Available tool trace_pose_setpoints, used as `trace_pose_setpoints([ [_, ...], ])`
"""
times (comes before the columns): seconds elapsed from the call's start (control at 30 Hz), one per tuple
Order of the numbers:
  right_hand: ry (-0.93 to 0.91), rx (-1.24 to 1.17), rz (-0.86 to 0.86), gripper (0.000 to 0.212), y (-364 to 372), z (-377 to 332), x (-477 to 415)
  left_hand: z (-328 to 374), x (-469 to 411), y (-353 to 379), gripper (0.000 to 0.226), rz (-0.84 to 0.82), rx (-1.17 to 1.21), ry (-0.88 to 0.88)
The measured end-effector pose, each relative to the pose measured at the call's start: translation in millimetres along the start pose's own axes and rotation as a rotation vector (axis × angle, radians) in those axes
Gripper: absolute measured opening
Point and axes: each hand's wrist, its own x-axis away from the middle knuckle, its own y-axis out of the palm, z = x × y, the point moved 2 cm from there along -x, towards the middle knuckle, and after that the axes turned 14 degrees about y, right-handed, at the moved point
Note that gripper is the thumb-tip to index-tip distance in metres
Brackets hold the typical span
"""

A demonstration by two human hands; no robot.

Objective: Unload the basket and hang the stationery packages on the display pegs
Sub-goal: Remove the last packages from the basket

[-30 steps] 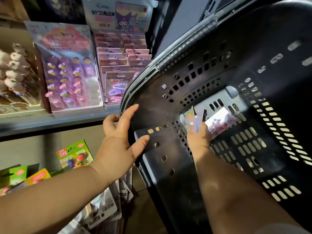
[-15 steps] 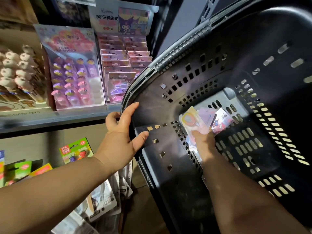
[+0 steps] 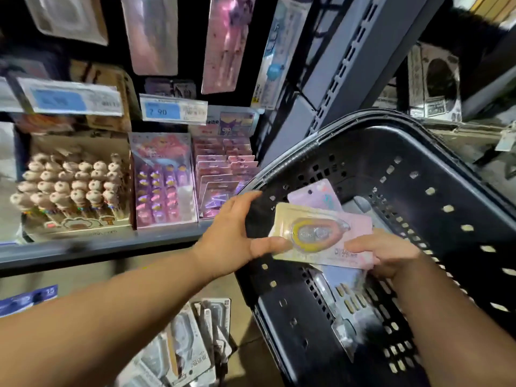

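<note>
The black plastic basket [image 3: 418, 174] is tilted toward me on the right. My right hand [image 3: 391, 254] grips a small stack of carded packages above the basket's floor. The front one is a pink-yellow card with a correction tape blister [image 3: 315, 233]; a lilac card [image 3: 321, 195] sticks out behind it. My left hand [image 3: 231, 241] grips the basket's near-left rim, and its thumb touches the front card's left edge. A blurred clear package [image 3: 346, 331] lies further down in the basket. Carded packages hang on display pegs at the top [image 3: 152, 32] and below the shelf [image 3: 190, 344].
A grey shelf [image 3: 97, 247] on the left carries a box of plush-topped pens [image 3: 72, 188], a purple eraser display [image 3: 164, 180] and pink clip cards [image 3: 220, 174]. Price tags [image 3: 173, 110] line the rail above. A grey slotted upright [image 3: 343, 65] rises behind the basket.
My right hand has lifted the stack of packages from the basket's floor up toward my left hand. My view has tipped upward, bringing the upper pegs into sight. My left hand stays on the rim.
</note>
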Motion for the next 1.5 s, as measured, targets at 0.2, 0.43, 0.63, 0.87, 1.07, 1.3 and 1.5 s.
trace_pose_setpoints([
  [0.2, -0.140, 0.033, -0.133, 0.044, 80.9, -46.4, 28.5, 35.8, 25.5, -75.5, 0.093, -0.106, 0.353, -0.037],
  [0.43, -0.193, 0.339, -0.220, 0.042, 195.8, -60.3, 10.7, 23.1, 107.5, -142.8, 0.075, 0.076, 0.296, -0.153],
  [0.63, -0.202, 0.478, -0.209, 0.011, 282.0, -36.9, -16.7, -14.4, 191.6, -163.5, 0.045, 0.336, 0.347, -0.295],
  [0.87, -0.191, 0.411, -0.202, 0.054, 335.2, -10.0, -40.0, -70.1, 259.4, -160.2, 0.056, 0.560, 0.611, -0.473],
  [1.07, -0.087, 0.083, -0.113, 0.011, 346.6, 1.1, -54.1, -86.7, 281.8, -176.4, 0.056, 1.006, 0.806, -0.455],
  [1.3, -0.068, -0.019, -0.096, 0.020, 349.9, 8.4, -47.4, -84.1, 276.9, -167.2, 0.017, 1.167, 0.712, -0.454],
  [1.5, -0.106, -0.087, -0.109, 0.014, 352.5, 9.2, -37.8, -81.8, 274.3, -163.6, 0.030, 1.187, 0.708, -0.443],
])
